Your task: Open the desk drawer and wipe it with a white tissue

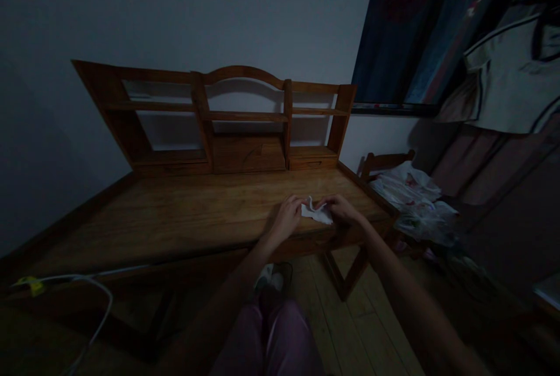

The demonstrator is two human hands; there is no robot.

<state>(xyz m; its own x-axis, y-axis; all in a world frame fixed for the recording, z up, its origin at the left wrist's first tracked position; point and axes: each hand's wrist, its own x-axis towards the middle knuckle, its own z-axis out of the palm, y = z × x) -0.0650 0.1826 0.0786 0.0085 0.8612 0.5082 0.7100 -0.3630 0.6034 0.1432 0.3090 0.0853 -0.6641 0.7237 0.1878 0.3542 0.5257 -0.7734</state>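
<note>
A crumpled white tissue [318, 214] is held between my two hands, over the front right part of the wooden desk [184, 206]. My left hand [289, 214] pinches its left edge. The fingers of my right hand [340, 209] are closed on its right side. Between the hands, a small fold of the tissue sticks up. In the dim light the fingertips are partly lost against the tissue.
A wooden shelf unit [245, 116] stands along the desk's back against the wall. To the right, plastic bags [406, 189] rest on a wooden chair [387, 160]. A white cable [105, 291] with a yellow tag hangs at the front left. A white shirt [507, 78] hangs at the upper right.
</note>
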